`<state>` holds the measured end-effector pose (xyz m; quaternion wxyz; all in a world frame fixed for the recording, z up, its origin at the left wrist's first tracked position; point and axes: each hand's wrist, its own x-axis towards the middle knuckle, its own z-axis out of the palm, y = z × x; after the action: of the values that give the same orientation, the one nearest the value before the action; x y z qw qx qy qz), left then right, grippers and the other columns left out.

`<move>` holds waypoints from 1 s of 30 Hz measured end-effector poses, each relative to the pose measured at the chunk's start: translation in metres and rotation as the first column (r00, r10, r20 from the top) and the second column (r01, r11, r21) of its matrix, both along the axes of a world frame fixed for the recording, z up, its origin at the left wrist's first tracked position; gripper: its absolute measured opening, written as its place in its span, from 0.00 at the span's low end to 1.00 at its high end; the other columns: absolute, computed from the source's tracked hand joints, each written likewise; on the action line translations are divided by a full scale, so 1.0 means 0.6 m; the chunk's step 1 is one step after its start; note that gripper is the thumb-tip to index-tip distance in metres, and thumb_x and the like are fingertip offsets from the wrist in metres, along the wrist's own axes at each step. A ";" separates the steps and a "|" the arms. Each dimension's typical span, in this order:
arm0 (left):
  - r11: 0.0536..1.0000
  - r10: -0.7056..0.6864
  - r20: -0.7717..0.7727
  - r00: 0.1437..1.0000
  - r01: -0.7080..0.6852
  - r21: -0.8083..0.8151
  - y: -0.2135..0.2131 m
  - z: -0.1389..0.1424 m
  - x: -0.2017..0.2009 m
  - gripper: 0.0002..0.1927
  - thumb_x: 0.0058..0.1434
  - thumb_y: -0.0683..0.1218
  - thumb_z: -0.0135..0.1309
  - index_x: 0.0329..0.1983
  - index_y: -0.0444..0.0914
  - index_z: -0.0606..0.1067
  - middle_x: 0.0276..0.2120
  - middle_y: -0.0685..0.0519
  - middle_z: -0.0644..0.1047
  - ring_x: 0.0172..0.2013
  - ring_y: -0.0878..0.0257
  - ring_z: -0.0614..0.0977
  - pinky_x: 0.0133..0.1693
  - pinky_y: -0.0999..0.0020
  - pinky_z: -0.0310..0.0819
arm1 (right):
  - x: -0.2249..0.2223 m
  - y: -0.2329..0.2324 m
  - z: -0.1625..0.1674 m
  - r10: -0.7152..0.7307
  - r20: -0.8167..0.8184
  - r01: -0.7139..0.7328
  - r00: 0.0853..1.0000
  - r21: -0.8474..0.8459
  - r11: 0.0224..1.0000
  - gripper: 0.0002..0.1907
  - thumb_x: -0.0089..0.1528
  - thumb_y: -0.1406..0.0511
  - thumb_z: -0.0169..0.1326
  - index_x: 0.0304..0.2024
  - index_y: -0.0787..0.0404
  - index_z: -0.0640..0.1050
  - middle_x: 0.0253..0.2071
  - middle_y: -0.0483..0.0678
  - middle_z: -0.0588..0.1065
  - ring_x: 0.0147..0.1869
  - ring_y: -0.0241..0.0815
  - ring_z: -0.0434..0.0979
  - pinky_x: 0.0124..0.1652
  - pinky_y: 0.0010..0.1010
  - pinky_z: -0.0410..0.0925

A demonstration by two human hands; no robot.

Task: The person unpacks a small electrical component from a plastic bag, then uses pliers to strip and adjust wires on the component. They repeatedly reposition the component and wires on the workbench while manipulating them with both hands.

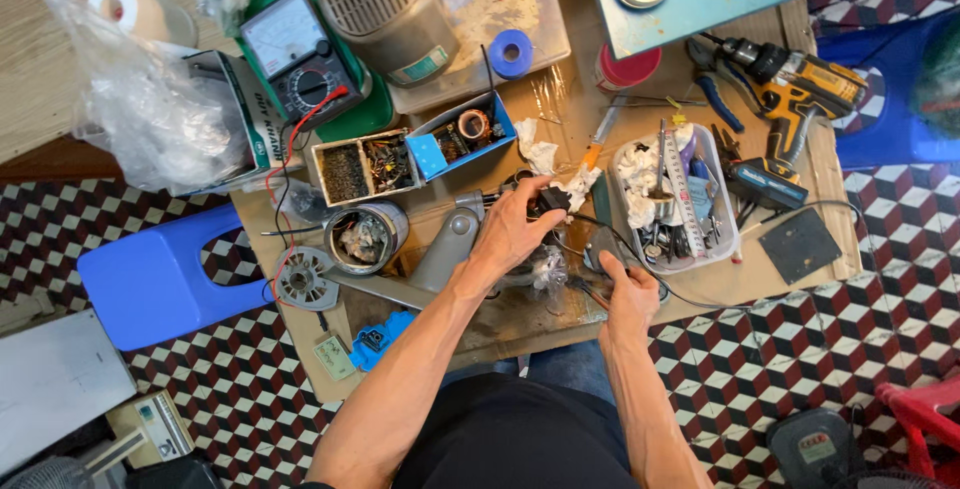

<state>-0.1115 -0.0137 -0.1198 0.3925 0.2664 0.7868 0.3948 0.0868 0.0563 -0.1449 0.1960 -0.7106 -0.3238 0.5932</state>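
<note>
Nearest the viewer, the right hand (632, 289) rests low on the cardboard sheet (800, 69), its fingers curled down onto a dark rounded part (604, 245) with thin wires beneath the palm; whether it truly grips that part cannot be told, since the fingers hide it; just to its left lies a crumpled bit of clear wrap (548, 269). A little farther out, the left hand (512, 231) reaches across, fingers closed around a small black plug-like piece (553, 201) from which a black cable (690, 301) runs off to the right; the piece sits just above the middle of the cardboard, beside white rag scraps (540, 157). Left of that hand lie a grey metal bracket (445, 247), a round motor stator (365, 237) and a finned rotor plate (302, 281); right of it stands a white tray (732, 211) crammed with tools and rags. Farther away sit a blue box (432, 155) holding a coil, a tan box of small screws (345, 171), and an analogue multimeter (300, 55) with red and black leads; beyond these, a grey motor housing (385, 9) and a roll of blue tape (512, 53); at far right, a yellow cordless drill (795, 89).
</note>
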 end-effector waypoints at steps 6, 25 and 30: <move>0.855 0.425 0.266 0.865 -0.480 0.196 -0.064 -0.024 -0.054 0.26 0.72 0.57 0.43 0.67 0.38 0.69 0.59 0.46 0.76 0.54 0.60 0.79 0.50 0.64 0.76 | -0.013 0.001 0.115 0.056 -0.352 0.006 0.934 0.170 0.985 0.29 0.58 0.65 0.68 0.54 0.67 0.68 0.40 0.48 0.75 0.41 0.35 0.73 0.43 0.25 0.69; 0.447 0.692 0.674 0.260 -0.887 -0.116 -0.315 0.150 -0.056 0.21 0.56 0.52 0.63 0.49 0.38 0.75 0.37 0.55 0.77 0.35 0.64 0.78 0.38 0.65 0.75 | -0.217 -0.216 0.239 0.915 0.392 -0.566 0.092 0.777 -0.276 0.31 0.56 0.69 0.64 0.60 0.67 0.69 0.63 0.61 0.69 0.58 0.61 0.75 0.55 0.43 0.69; 0.778 0.593 0.013 0.805 -0.569 -0.268 -0.363 0.152 -0.105 0.36 0.47 0.52 0.61 0.60 0.40 0.68 0.42 0.49 0.79 0.40 0.57 0.83 0.42 0.65 0.77 | -0.124 -0.149 0.218 0.878 0.457 -0.840 0.143 0.525 -0.136 0.32 0.56 0.68 0.61 0.62 0.65 0.68 0.66 0.58 0.68 0.49 0.51 0.80 0.53 0.38 0.73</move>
<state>-0.1747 -0.2314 -0.0285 0.3196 -0.0608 0.8538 0.4064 0.0123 -0.0330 -0.0141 0.0152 -0.1665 -0.8947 0.4141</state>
